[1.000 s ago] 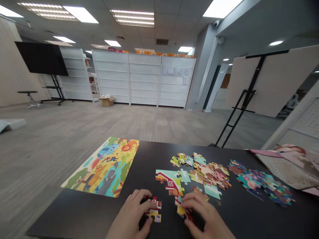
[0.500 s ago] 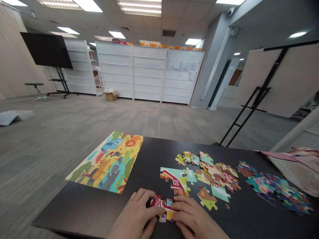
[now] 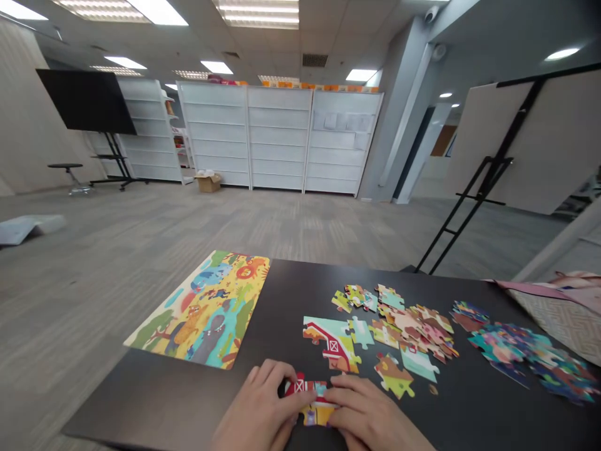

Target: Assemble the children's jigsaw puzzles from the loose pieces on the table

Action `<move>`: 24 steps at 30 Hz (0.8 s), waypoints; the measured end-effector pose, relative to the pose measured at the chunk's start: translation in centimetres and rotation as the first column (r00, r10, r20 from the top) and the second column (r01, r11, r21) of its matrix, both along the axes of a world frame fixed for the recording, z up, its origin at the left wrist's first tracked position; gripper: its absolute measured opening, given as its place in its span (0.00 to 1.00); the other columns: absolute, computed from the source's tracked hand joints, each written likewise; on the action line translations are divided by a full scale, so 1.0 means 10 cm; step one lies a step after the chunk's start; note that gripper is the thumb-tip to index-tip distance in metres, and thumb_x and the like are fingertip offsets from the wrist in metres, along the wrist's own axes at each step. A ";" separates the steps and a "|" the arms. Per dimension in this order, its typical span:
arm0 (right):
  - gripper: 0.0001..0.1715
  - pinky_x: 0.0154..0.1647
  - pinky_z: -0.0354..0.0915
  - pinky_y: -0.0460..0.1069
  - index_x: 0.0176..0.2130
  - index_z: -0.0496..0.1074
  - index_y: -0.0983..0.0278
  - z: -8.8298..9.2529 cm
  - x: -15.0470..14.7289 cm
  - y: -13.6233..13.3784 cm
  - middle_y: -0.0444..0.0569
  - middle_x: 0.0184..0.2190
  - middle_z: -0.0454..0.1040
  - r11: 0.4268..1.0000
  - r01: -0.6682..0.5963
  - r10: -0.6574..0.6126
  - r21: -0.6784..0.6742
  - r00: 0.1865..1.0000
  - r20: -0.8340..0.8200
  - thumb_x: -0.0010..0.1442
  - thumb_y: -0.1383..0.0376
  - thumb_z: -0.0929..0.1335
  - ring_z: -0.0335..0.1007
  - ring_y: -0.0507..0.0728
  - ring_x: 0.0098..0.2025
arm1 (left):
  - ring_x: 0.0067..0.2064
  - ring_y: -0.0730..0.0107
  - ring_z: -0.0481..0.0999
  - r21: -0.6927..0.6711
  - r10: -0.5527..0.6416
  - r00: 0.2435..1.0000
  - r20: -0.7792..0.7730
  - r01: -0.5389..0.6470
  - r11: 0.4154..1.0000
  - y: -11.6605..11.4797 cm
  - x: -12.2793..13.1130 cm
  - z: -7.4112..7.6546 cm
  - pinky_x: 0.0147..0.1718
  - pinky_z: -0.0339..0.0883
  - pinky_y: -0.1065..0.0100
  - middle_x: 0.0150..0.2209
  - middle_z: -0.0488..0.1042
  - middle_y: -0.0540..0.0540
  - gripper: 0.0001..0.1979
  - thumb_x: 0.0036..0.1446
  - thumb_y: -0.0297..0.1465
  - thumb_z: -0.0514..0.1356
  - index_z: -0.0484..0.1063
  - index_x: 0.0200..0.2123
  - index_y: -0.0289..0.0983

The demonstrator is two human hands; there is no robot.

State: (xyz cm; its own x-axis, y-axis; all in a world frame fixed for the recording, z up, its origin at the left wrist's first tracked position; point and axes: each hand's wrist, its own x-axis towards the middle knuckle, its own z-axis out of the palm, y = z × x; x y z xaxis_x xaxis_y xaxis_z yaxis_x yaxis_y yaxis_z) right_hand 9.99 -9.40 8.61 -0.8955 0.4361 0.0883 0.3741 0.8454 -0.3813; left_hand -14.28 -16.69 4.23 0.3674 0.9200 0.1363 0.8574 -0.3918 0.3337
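At the front of the black table, my left hand [image 3: 263, 404] and my right hand [image 3: 369, 410] are closed around a small group of puzzle pieces [image 3: 312, 401] in red, white and yellow. The left fingers pinch its left side, and the right fingers press on its right side. Just beyond lies a joined puzzle section [image 3: 334, 343] with a red barn and pale sky. A light blue piece [image 3: 360, 332] touches its right side. To the right rests a brown and green piece [image 3: 394, 376], near a heap of farm-coloured pieces [image 3: 417, 326].
An illustrated animal sheet [image 3: 206, 310] lies on the table's [image 3: 154, 394] left. Dark, colourful pieces [image 3: 535, 357] are spread on the right, near a patterned cloth bag [image 3: 558, 316]. A black easel stand [image 3: 469, 210] stands beyond the table.
The pieces between my hands now sit closer together, with the gap in the middle narrowed. The view has shifted slightly.
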 end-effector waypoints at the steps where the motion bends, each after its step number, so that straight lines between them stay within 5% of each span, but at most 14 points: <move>1: 0.31 0.65 0.66 0.55 0.54 0.78 0.52 0.00 0.00 0.00 0.44 0.54 0.80 1.000 -0.006 0.006 0.004 1.000 -0.009 0.58 0.78 0.66 0.73 0.61 0.60 | 0.48 0.56 0.69 0.012 -0.007 1.000 0.001 0.007 1.000 0.01 0.00 -0.02 0.43 0.64 0.63 0.50 0.71 0.47 0.27 0.59 0.23 0.60 0.71 0.57 0.57; 7: 0.28 0.66 0.65 0.52 0.55 0.76 0.56 -0.07 0.02 -0.02 0.47 0.56 0.79 0.998 -0.054 0.053 -0.023 0.997 -0.058 0.60 0.77 0.65 0.73 0.58 0.60 | 0.49 0.55 0.70 0.028 0.048 0.998 0.032 -0.049 0.998 0.00 0.02 -0.07 0.44 0.65 0.61 0.51 0.70 0.46 0.25 0.58 0.22 0.59 0.74 0.52 0.56; 11: 0.23 0.62 0.69 0.56 0.54 0.75 0.58 -0.19 0.23 0.16 0.52 0.56 0.77 0.970 0.243 -0.242 -0.030 0.935 -0.260 0.67 0.72 0.60 0.72 0.59 0.59 | 0.48 0.55 0.71 0.053 0.075 0.988 0.137 -0.083 0.995 -0.02 0.02 -0.07 0.45 0.68 0.60 0.50 0.70 0.43 0.21 0.60 0.21 0.55 0.76 0.48 0.51; 14: 0.19 0.57 0.71 0.58 0.48 0.77 0.60 -0.22 0.35 0.31 0.54 0.51 0.78 0.916 0.399 -0.396 -0.041 0.885 -0.244 0.70 0.68 0.59 0.74 0.61 0.54 | 0.53 0.51 0.70 0.044 0.094 0.984 0.154 -0.101 0.994 0.01 0.03 -0.06 0.48 0.68 0.56 0.55 0.70 0.41 0.19 0.61 0.24 0.56 0.75 0.51 0.49; 18: 0.14 0.58 0.68 0.59 0.50 0.77 0.58 -0.22 0.31 0.34 0.53 0.52 0.76 0.926 0.375 -0.376 -0.032 0.917 -0.135 0.67 0.64 0.66 0.72 0.63 0.55 | 0.62 0.43 0.64 -0.038 0.089 0.988 0.128 -0.085 0.996 0.08 0.13 0.05 0.56 0.64 0.48 0.65 0.64 0.41 0.26 0.56 0.29 0.64 0.70 0.59 0.49; 24: 0.14 0.58 0.67 0.59 0.49 0.77 0.58 -0.26 0.25 0.26 0.52 0.52 0.75 0.923 0.383 -0.383 -0.027 0.914 -0.131 0.69 0.63 0.64 0.71 0.63 0.55 | 0.60 0.51 0.67 -0.109 0.099 0.983 0.155 -0.082 0.991 0.12 0.19 0.25 0.56 0.61 0.52 0.60 0.71 0.46 0.15 0.66 0.30 0.61 0.74 0.54 0.50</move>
State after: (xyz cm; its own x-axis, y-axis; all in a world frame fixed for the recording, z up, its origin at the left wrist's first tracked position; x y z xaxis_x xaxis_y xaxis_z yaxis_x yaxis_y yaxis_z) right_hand 12.45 -6.83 6.04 -0.6403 0.7434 0.1932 0.6155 0.6471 -0.4498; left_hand -12.43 -15.46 6.76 0.2627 0.9606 0.0905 0.8201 -0.2718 0.5036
